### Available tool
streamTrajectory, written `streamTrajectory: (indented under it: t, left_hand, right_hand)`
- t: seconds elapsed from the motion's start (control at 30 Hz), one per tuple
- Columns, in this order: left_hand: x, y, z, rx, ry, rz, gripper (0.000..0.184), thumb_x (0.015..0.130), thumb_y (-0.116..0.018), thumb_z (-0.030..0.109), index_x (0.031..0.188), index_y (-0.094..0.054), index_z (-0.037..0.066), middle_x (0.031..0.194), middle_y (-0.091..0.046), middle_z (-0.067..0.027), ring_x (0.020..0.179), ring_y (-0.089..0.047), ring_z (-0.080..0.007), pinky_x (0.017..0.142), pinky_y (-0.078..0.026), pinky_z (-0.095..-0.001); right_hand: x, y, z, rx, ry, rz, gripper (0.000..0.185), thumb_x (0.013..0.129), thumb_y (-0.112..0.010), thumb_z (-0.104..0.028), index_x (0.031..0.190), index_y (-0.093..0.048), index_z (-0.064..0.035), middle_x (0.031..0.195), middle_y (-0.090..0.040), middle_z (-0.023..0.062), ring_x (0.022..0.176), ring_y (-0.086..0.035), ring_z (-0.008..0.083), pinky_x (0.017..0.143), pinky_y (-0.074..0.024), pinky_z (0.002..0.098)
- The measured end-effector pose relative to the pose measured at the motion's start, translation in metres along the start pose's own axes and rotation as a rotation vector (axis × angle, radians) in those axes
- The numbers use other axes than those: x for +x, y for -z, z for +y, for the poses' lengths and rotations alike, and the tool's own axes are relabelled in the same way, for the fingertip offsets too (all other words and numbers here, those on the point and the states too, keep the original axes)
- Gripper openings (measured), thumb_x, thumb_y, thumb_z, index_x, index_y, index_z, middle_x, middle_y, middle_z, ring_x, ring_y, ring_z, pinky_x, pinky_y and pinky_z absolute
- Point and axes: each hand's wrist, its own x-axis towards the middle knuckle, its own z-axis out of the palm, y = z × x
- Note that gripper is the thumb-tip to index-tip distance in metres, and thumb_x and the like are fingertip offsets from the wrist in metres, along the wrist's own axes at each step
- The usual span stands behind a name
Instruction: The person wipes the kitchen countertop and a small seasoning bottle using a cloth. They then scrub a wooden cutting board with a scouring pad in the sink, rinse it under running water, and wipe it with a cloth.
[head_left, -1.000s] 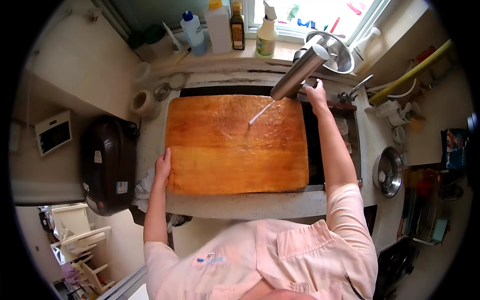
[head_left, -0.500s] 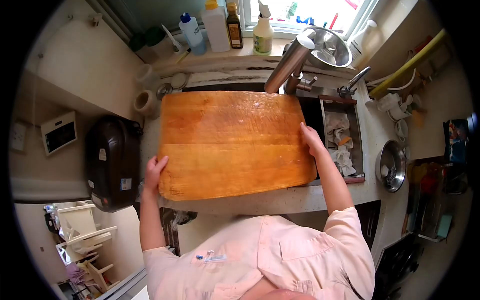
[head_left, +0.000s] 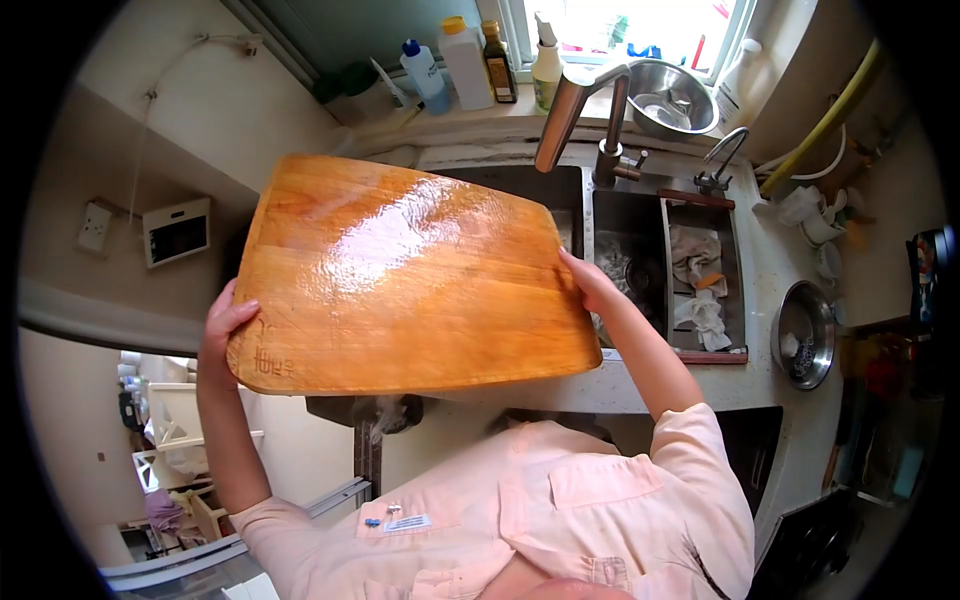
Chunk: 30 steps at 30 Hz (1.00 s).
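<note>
A large wooden cutting board (head_left: 400, 280), wet and shiny, is held up between my two hands, tilted over the counter's left part and the sink's edge. My left hand (head_left: 228, 318) grips its left edge, thumb on the top face, near some engraved characters at the lower left corner. On the opposite edge, my right hand (head_left: 588, 282) is closed with its thumb along the rim; its other fingers are hidden beneath. Behind the board stands the metal faucet (head_left: 565, 120). Right of the board the sink basin (head_left: 630, 220) shows.
A tray with crumpled cloths (head_left: 700, 265) sits at the sink's right side. One steel bowl (head_left: 803, 335) rests on the right counter, another steel bowl (head_left: 672, 98) on the windowsill. Bottles (head_left: 465, 65) line the sill. A wall panel (head_left: 177, 233) is at left.
Both hands have carried the cutting board left, and its left side has risen toward me. More of the sink is uncovered, while the dark appliance at left is now hidden. The view has shifted.
</note>
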Motion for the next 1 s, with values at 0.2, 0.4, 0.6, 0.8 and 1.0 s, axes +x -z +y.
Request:
streamTrajectory:
  t: [0.2, 0.4, 0.6, 0.8, 1.0]
  left_hand:
    - [-0.024, -0.01, 0.049, 0.073, -0.061, 0.051, 0.045, 0.075, -0.051, 0.013, 0.115, -0.043, -0.006, 0.105, -0.055, -0.0142, 0.094, -0.056, -0.0194, 0.084, -0.044, -0.0285]
    - [-0.022, -0.032, 0.102, 0.161, 0.002, 0.113, 0.034, 0.074, -0.053, 0.013, 0.104, -0.05, -0.004, 0.095, -0.058, -0.0103, 0.083, -0.058, -0.0159, 0.077, -0.047, -0.0274]
    - [-0.027, -0.05, 0.128, 0.274, 0.064, 0.152, 0.026, 0.074, -0.054, 0.014, 0.095, -0.054, -0.002, 0.087, -0.059, -0.0088, 0.076, -0.059, -0.0147, 0.071, -0.048, -0.0269]
    - [-0.051, -0.084, 0.133, 0.355, 0.005, 0.186, 0.026, 0.074, -0.055, 0.01, 0.096, -0.053, -0.004, 0.087, -0.059, -0.0089, 0.075, -0.059, -0.0143, 0.07, -0.049, -0.0257]
    - [-0.068, -0.107, 0.126, 0.423, -0.064, 0.208, 0.027, 0.072, -0.057, 0.005, 0.097, -0.053, -0.004, 0.083, -0.058, -0.0059, 0.073, -0.057, -0.0105, 0.068, -0.047, -0.0216]
  right_hand:
    - [0.035, -0.032, 0.034, 0.023, -0.101, -0.149, 0.059, 0.085, -0.046, -0.051, 0.125, -0.044, -0.0072, 0.127, -0.044, 0.011, 0.117, -0.04, 0.0228, 0.097, -0.0279, 0.0365]
    - [0.004, -0.085, 0.044, 0.16, -0.144, -0.308, 0.056, 0.086, -0.042, -0.052, 0.124, -0.044, -0.0108, 0.122, -0.049, 0.0058, 0.109, -0.048, 0.0192, 0.091, -0.0374, 0.0344]
    - [0.008, -0.093, 0.071, 0.306, -0.121, -0.553, 0.058, 0.087, -0.039, -0.054, 0.126, -0.041, -0.0107, 0.123, -0.047, 0.0058, 0.111, -0.047, 0.0194, 0.093, -0.0362, 0.0349]
    - [-0.06, -0.099, 0.052, 0.098, -0.125, -0.44, 0.067, 0.087, -0.037, -0.054, 0.135, -0.026, -0.0087, 0.141, -0.025, 0.0078, 0.128, -0.026, 0.0215, 0.103, -0.0211, 0.0391]
    - [-0.019, -0.098, 0.094, -0.196, 0.012, -0.311, 0.068, 0.087, -0.042, -0.046, 0.139, -0.014, -0.012, 0.146, 0.008, 0.0053, 0.133, -0.001, 0.0256, 0.103, -0.0124, 0.0492]
